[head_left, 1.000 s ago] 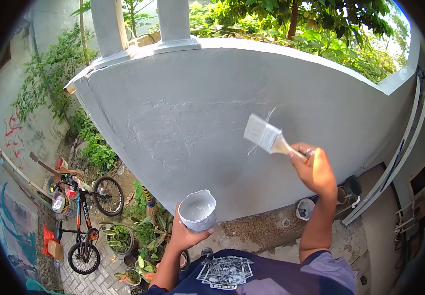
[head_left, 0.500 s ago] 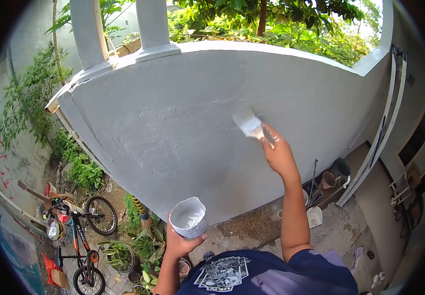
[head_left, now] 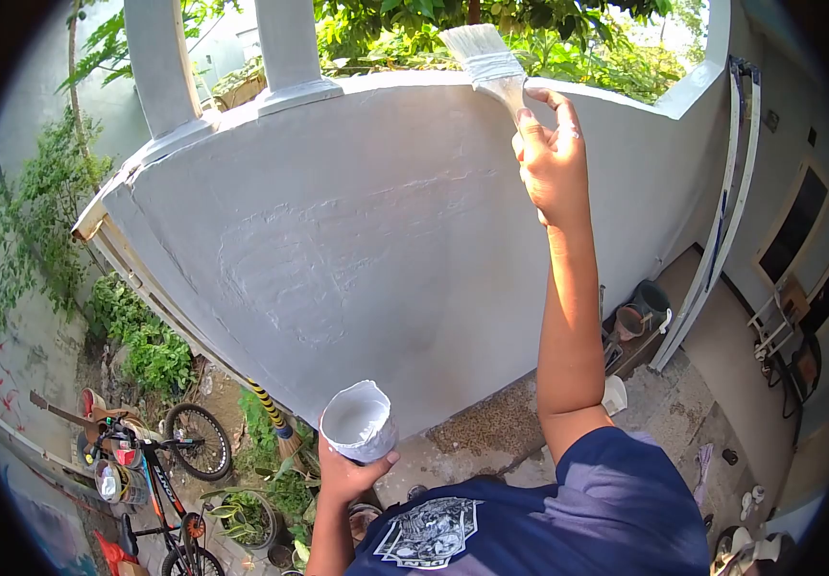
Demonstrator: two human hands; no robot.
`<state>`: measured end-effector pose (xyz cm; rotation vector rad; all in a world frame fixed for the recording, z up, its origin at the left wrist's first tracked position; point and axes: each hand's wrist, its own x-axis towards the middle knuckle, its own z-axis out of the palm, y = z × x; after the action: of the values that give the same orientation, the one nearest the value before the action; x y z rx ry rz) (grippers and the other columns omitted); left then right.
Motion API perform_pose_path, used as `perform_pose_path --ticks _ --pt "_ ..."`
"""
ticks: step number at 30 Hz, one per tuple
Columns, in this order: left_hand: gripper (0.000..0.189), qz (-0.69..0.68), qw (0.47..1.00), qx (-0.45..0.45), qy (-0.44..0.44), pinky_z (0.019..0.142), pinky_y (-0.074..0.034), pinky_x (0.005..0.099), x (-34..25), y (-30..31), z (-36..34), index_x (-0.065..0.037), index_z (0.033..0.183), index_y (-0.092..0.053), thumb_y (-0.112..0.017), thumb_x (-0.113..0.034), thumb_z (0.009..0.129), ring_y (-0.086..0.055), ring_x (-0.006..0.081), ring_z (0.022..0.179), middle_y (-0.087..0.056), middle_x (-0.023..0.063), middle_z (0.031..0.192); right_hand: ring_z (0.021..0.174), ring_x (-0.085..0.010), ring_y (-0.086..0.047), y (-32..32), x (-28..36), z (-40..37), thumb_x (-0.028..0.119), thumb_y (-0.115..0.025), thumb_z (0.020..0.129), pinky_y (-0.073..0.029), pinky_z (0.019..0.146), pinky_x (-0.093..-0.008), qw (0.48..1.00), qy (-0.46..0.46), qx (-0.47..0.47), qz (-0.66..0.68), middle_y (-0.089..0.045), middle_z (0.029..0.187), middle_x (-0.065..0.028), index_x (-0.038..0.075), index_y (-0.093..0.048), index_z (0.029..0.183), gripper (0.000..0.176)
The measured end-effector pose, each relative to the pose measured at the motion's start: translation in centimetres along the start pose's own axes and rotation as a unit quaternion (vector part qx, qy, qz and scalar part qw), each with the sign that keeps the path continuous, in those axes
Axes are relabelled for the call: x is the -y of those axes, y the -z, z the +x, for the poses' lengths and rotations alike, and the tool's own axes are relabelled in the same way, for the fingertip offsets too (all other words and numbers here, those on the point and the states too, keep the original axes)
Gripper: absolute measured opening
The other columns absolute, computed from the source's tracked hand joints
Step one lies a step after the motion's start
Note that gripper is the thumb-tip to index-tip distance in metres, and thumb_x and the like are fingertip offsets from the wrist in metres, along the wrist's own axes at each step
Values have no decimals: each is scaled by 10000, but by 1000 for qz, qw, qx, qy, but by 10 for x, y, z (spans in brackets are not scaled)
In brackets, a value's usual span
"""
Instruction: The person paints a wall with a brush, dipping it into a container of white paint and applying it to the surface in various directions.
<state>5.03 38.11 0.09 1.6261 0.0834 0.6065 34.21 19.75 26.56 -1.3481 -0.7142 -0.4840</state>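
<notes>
My right hand [head_left: 551, 158] is closed round the handle of a flat paintbrush [head_left: 493, 69], raised with its bristles just above the wall's top edge. Pale paint coats the bristles, and small white spots mark the fingers. Low in front of me, my left hand [head_left: 349, 475] grips a paint cup [head_left: 361, 422], smeared white outside and with a ragged rim. Light paint shows inside the cup. A curved grey wall [head_left: 386, 269] fills the middle of the view, its surface rough with ridges on the left part.
A bicycle [head_left: 170, 499] stands at lower left beside potted plants [head_left: 242, 518]. A broom [head_left: 285, 437] leans near the wall's foot. Buckets and pots [head_left: 640, 312] sit at the right. Two pillars [head_left: 290, 48] rise from the wall's top, with foliage [head_left: 578, 62] behind.
My right hand has lifted the paintbrush from the wall's face up to its top edge. The left hand still holds the cup low, and the view has shifted slightly.
</notes>
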Motion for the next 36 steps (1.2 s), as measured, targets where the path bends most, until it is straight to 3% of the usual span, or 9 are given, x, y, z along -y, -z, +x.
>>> perform_pose_path --ticks 3,10,15,19,25,26,29,31,36 --pt "901 20 999 -26 -13 1005 -459 406 -2 6 -3 33 1323 -447 -921 -203 594 -606 256 1130 -606 157 1218 568 -32 -415 -5 -51 -26 223 -579 1015 -320 486 -206 994 -16 -16 -106 -499 656 21 52 -456 1296 351" --pt "871 19 998 -46 23 994 -470 406 -9 30 -19 32 1309 -470 -917 -195 597 -615 258 1122 -616 150 1216 558 -89 -497 32 -202 -219 209 -594 995 -390 512 -261 929 -361 10 -82 -577 688 -27 4 -491 1174 291" --pt "980 43 998 -48 14 1050 -428 392 -11 40 -17 8 1391 -402 -926 -216 594 -565 244 1209 -573 136 1271 548 -90 -522 69 -188 -271 132 -610 899 -366 470 -237 828 -531 155 -94 -610 709 -38 0 -573 1167 302" --pt "1002 83 995 -64 -9 1061 -423 388 -15 40 -12 -13 1410 -393 -939 -229 598 -561 232 1222 -568 124 1289 513 -21 -413 60 -111 -219 127 -622 917 -294 458 -198 893 -390 220 -45 -597 714 -22 12 -582 1176 286" --pt "995 66 997 -30 -38 1064 -432 381 -22 35 -1 -28 1440 -371 -932 -226 642 -563 227 1239 -562 118 1321 617 -93 -558 28 46 -140 -6 -661 811 -439 585 -239 932 8 352 -89 -696 841 -89 -23 -665 1062 251" --pt "1000 74 996 -24 -38 1063 -434 380 -23 33 0 -29 1441 -370 -934 -229 640 -563 226 1240 -560 118 1325 617 -93 -558 20 62 -134 -6 -661 811 -439 585 -239 931 6 354 -89 -696 841 -89 -23 -665 1062 251" --pt "1005 91 994 -5 -52 1057 -445 380 -23 30 6 -26 1442 -370 -936 -237 639 -571 233 1241 -563 130 1329 577 -162 -584 -6 96 -120 4 -701 733 -447 544 -274 879 126 444 -118 -679 810 -98 15 -689 1038 306" --pt "993 81 996 -23 -41 1052 -454 387 -28 25 9 -23 1435 -388 -937 -238 635 -580 246 1241 -576 135 1319 551 -232 -581 -16 109 -112 22 -714 694 -447 503 -317 764 154 578 -242 -616 726 -76 71 -690 1070 380" --pt "968 175 979 -35 -97 1019 -474 433 -30 15 14 -12 1403 -434 -934 -252 609 -611 351 1180 -586 187 1292 556 -257 -613 -38 129 -112 137 -744 712 -456 468 -370 656 211 625 -366 -575 702 -76 88 -603 893 234"
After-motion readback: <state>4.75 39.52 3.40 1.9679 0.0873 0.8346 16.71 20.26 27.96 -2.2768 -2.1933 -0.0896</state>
